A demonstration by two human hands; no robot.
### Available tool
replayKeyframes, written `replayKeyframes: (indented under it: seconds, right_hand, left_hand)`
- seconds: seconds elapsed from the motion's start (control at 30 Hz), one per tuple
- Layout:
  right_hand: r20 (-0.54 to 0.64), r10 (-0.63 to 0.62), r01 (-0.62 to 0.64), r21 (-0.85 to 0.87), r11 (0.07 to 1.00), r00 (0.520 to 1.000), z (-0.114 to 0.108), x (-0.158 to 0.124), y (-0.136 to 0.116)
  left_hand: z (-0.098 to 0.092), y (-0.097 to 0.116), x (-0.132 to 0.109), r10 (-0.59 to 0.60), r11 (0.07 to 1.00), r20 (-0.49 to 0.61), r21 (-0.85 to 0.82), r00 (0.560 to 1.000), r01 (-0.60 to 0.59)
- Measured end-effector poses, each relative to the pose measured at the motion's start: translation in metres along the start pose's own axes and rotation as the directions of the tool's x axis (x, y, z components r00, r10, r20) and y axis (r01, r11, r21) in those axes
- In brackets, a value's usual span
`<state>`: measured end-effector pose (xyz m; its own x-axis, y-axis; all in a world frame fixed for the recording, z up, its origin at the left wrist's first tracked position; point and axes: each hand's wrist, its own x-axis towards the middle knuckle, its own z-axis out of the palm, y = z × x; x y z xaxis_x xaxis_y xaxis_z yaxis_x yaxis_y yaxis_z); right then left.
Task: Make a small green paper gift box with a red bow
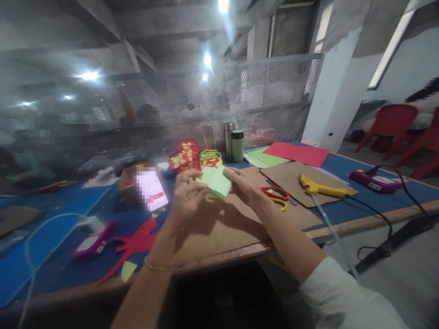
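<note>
Between my two hands, above the brown cardboard (219, 228), is a folded piece of light green paper (216, 181). My left hand (189, 192) pinches its left edge between thumb and fingers. On the other side, my right hand (244, 186) grips the paper's right edge, thumb on top and fingers partly hidden behind it. Just beyond the paper stand small red paper baskets (185, 157) with yellow bows and a yellow-green basket (210, 157) with red bows. Scissors with red handles (276, 193) lie to the right of my right hand.
A yellow glue gun (320, 188) with a cord rests on cardboard at right. Red paper (298, 153) and green sheets (265, 157) lie behind it. A green cup (238, 146) and steel flask (228, 137) stand at the back. Left are a lit phone (156, 192), red paper strips (140, 240) and a purple power strip (92, 242).
</note>
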<state>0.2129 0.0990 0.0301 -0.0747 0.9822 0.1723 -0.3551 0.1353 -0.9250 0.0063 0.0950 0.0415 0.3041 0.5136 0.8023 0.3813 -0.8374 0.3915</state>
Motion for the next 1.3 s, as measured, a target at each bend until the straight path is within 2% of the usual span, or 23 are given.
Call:
replayKeyframes:
  seconds: [0.07, 0.17, 0.23, 0.3, 0.37, 0.43, 0.47, 0.5, 0.57, 0.63, 0.8, 0.87, 0.9, 0.97, 1.0, 1.07, 1.13, 1.2, 1.3]
  right_hand:
    - [-0.021, -0.06, 0.06, 0.018, 0.998, 0.998, -0.002, 0.002, 0.002]
    - [-0.076, -0.125, 0.129, 0.041, 0.991, 0.989, -0.005, 0.005, 0.004]
    - [-0.139, -0.164, 0.171, 0.038, 0.985, 0.977, -0.006, 0.008, 0.005]
    - [-0.205, -0.202, 0.211, 0.021, 0.977, 0.958, -0.006, 0.01, 0.006]
    - [-0.251, -0.238, 0.245, 0.0, 0.969, 0.938, -0.004, 0.011, 0.008]
    - [-0.27, -0.274, 0.278, -0.022, 0.96, 0.923, 0.0, 0.009, 0.01]
    - [-0.268, -0.296, 0.298, -0.034, 0.954, 0.917, 0.003, 0.008, 0.011]
    - [-0.259, -0.322, 0.321, -0.047, 0.946, 0.911, 0.007, 0.007, 0.013]
    - [-0.228, -0.367, 0.36, -0.071, 0.93, 0.902, 0.013, 0.004, 0.017]
    - [-0.19, -0.382, 0.371, -0.092, 0.924, 0.905, 0.019, 0.001, 0.022]
    - [-0.041, -0.334, 0.326, -0.137, 0.936, 0.942, 0.02, 0.0, 0.025]
    - [-0.089, -0.349, 0.327, -0.193, 0.925, 0.933, 0.015, 0.001, 0.023]
    - [-0.142, -0.382, 0.342, -0.245, 0.907, 0.913, 0.012, 0.002, 0.021]
    - [-0.22, -0.5, 0.391, -0.397, 0.83, 0.837, 0.005, 0.003, 0.016]
    - [-0.214, -0.567, 0.419, -0.483, 0.769, 0.795, 0.002, 0.002, 0.013]
    - [-0.108, -0.663, 0.468, -0.624, 0.625, 0.741, -0.003, 0.001, 0.008]
    - [0.035, -0.687, 0.505, -0.705, 0.498, 0.726, -0.005, -0.001, 0.005]
    - [0.132, -0.676, 0.519, -0.749, 0.411, 0.725, -0.006, -0.002, 0.004]
    - [0.177, -0.647, 0.494, -0.798, 0.347, 0.741, -0.007, -0.002, 0.004]
  left_hand:
    - [0.0, 0.001, 0.0, 0.01, 0.999, 0.001, 0.045, 1.0, -0.01]
    - [0.002, 0.001, -0.001, -0.015, 0.996, -0.081, 0.082, 0.997, 0.022]
    - [0.005, 0.0, -0.001, -0.109, 0.994, -0.172, 0.013, 0.979, 0.112]
    - [0.01, -0.003, -0.003, -0.3, 0.947, -0.192, -0.178, 0.934, 0.268]
    - [0.016, -0.003, -0.004, -0.522, 0.782, -0.039, -0.422, 0.852, 0.459]
    - [0.022, 0.001, -0.006, -0.628, 0.523, 0.224, -0.589, 0.746, 0.617]
    - [0.025, 0.005, -0.006, -0.627, 0.399, 0.34, -0.634, 0.701, 0.663]
    - [0.027, 0.009, -0.006, -0.605, 0.3, 0.422, -0.665, 0.676, 0.684]
    - [0.03, 0.015, -0.006, -0.554, 0.197, 0.489, -0.709, 0.673, 0.677]
    - [0.03, 0.018, -0.005, -0.547, 0.189, 0.472, -0.735, 0.691, 0.651]
    - [0.022, 0.003, -0.001, -0.641, 0.289, 0.319, -0.743, 0.698, 0.604]
    - [0.016, -0.001, 0.0, -0.666, 0.323, 0.273, -0.733, 0.694, 0.599]
    - [0.014, -0.002, 0.0, -0.669, 0.336, 0.262, -0.728, 0.695, 0.598]
    - [0.01, -0.001, 0.0, -0.658, 0.355, 0.265, -0.716, 0.705, 0.601]
    - [0.009, 0.001, 0.0, -0.649, 0.362, 0.276, -0.708, 0.709, 0.606]
    - [0.009, 0.003, 0.0, -0.631, 0.379, 0.303, -0.683, 0.715, 0.624]
    - [0.011, 0.004, -0.001, -0.618, 0.398, 0.329, -0.652, 0.714, 0.646]
    - [0.012, 0.004, -0.002, -0.614, 0.414, 0.346, -0.624, 0.709, 0.663]
    - [0.011, 0.003, -0.003, -0.596, 0.413, 0.396, -0.595, 0.698, 0.69]
